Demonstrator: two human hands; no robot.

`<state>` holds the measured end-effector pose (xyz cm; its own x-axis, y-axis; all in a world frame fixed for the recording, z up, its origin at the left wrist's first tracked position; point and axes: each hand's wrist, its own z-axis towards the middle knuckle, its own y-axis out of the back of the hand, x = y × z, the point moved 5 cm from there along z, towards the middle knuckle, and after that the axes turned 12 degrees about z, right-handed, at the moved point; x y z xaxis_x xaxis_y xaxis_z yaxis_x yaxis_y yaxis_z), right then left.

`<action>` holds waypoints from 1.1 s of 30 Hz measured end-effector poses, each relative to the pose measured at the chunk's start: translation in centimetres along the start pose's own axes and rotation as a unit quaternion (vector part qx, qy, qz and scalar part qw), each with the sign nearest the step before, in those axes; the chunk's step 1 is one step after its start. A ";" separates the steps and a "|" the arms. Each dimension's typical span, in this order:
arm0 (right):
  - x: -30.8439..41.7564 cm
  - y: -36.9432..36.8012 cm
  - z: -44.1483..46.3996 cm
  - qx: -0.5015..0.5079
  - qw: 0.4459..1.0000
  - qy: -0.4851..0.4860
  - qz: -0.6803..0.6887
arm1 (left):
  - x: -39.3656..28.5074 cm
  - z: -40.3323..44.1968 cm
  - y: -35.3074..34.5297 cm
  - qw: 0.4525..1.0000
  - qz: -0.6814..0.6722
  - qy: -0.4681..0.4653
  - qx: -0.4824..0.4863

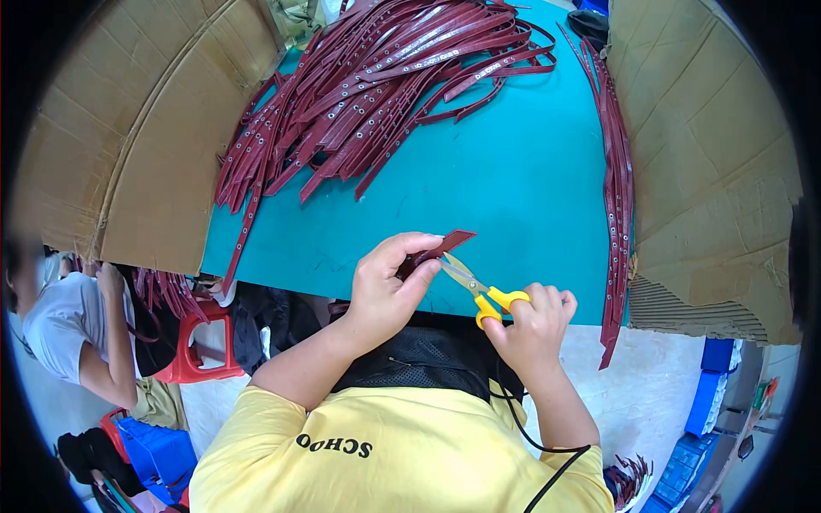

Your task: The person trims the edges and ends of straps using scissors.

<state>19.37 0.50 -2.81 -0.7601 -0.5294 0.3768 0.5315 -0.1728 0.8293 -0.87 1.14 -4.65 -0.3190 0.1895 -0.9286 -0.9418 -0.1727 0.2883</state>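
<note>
My left hand (pixel 389 282) is closed on a dark red strap (pixel 451 243), pinched between thumb and fingers, with its slanted end sticking out to the right. My right hand (pixel 537 323) grips the yellow handles of a pair of scissors (pixel 475 286). Their blades are parted and reach up to the strap beside my left thumb; whether they touch it I cannot tell. Beyond my hands, a big heap of similar red straps (pixel 368 111) with metal eyelets lies on the green tabletop (pixel 505 188).
A bundle of red straps (pixel 617 188) runs along the table's right side, its end hanging over the front edge. Cardboard walls (pixel 162 128) stand left and right (pixel 710 171). At far left, another person (pixel 77 325) sits near a red stool (pixel 205 342). A black cable (pixel 534 445) crosses my front.
</note>
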 end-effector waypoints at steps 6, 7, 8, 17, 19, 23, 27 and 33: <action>-0.1 -0.2 -0.3 -0.011 1.000 0.004 -0.004 | -0.2 0.1 -0.3 0.987 -0.144 0.064 0.013; -0.2 -0.2 -0.3 -0.014 1.000 0.005 -0.007 | -0.1 0.2 -0.3 0.984 -0.160 0.072 0.020; -0.1 -0.2 -0.2 -0.013 1.000 0.006 -0.008 | 0.1 0.3 -0.4 0.981 -0.176 0.079 0.026; -0.2 -0.2 -0.1 0.005 1.000 0.005 -0.008 | 0.3 0.3 -0.4 0.977 -0.188 0.094 0.034; -0.1 -0.3 -0.2 0.007 1.000 0.005 -0.007 | 0.3 0.2 -0.4 0.978 -0.185 0.091 0.031; -0.1 -0.3 -0.2 0.015 1.000 0.004 -0.014 | 0.3 0.2 -0.5 0.979 -0.183 0.091 0.028; -0.1 -0.3 -0.1 0.016 1.000 0.004 -0.022 | 0.4 0.2 -0.5 0.979 -0.182 0.092 0.030; -0.2 -0.5 -0.2 0.031 0.999 -0.003 -0.014 | 0.3 0.1 -0.5 0.977 -0.185 0.098 0.030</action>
<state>19.34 0.51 -3.35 -0.7767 -0.5205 0.3548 0.4855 -0.1359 0.8636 -0.47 1.40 -5.02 0.0650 0.0390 -0.9971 -0.9953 -0.0691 -0.0676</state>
